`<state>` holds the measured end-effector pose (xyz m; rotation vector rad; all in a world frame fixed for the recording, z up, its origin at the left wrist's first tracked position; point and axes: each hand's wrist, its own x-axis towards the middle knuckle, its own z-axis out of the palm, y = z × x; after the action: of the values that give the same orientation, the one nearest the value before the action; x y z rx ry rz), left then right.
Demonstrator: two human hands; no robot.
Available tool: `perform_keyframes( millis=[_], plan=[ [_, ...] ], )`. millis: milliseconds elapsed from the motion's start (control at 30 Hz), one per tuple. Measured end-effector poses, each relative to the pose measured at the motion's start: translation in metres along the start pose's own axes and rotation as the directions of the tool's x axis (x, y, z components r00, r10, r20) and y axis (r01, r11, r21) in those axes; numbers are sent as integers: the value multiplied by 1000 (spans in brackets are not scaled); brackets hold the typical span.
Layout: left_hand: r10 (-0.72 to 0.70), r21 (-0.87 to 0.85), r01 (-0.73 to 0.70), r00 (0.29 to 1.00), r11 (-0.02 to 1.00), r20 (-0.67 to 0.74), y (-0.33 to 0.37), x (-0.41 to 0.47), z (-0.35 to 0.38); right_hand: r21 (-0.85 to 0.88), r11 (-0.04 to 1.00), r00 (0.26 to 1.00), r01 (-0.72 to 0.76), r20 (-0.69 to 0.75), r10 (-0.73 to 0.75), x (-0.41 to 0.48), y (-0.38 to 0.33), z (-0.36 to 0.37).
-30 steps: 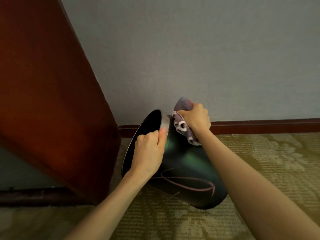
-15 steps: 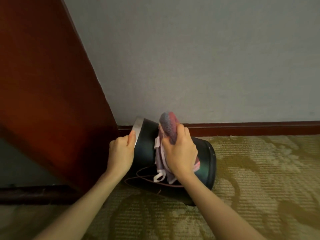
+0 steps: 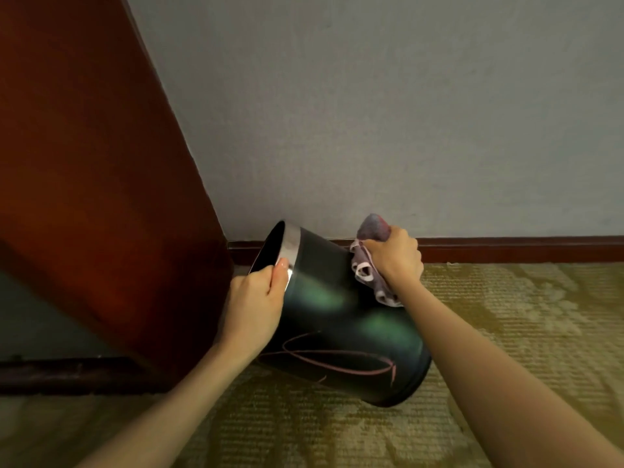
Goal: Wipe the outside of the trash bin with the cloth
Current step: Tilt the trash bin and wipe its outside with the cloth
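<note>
A dark, glossy trash bin (image 3: 341,325) with a silver rim and a thin pink line pattern is tilted, mouth facing up and left, base toward the carpet at the lower right. My left hand (image 3: 256,305) grips the silver rim, thumb on the outside and fingers hidden inside the mouth. My right hand (image 3: 395,258) holds a bunched grey-purple cloth (image 3: 368,261) with pink edging against the bin's upper far side.
A dark red wooden panel (image 3: 94,184) rises at the left, close to the bin's mouth. A grey wall (image 3: 388,106) with a dark red baseboard (image 3: 520,249) stands right behind the bin. Patterned olive carpet (image 3: 506,315) covers the floor.
The bin has tipped back up with its mouth to the upper left. My right hand with the cloth has moved from the bin's middle to its upper far side. My left hand stays on the rim.
</note>
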<state>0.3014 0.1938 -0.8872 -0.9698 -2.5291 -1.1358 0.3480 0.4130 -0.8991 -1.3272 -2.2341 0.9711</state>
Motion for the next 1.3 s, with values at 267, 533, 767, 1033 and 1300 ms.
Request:
perform_keyframes(
  millis=[267, 533, 767, 1033, 1300],
  plan=[
    [-48, 11, 47, 999, 999, 8, -4, 16, 2, 28, 965, 937, 262, -248, -247, -41, 40, -5],
    [-4, 9, 3, 997, 1000, 77, 29, 25, 10, 90, 974, 931, 210, -321, -172, -61, 92, -18],
    [156, -36, -154, 985, 987, 71, 37, 11, 10, 80, 996, 966, -50, -250, 68, -33, 104, -29],
    [153, -25, -152, 988, 988, 31, 37, 8, 8, -5, 997, 979, -73, -192, 71, -23, 103, -33],
    [74, 95, -76, 997, 993, 30, 43, 26, 17, 123, 990, 932, 74, -363, -25, -65, 76, -19]
  ],
)
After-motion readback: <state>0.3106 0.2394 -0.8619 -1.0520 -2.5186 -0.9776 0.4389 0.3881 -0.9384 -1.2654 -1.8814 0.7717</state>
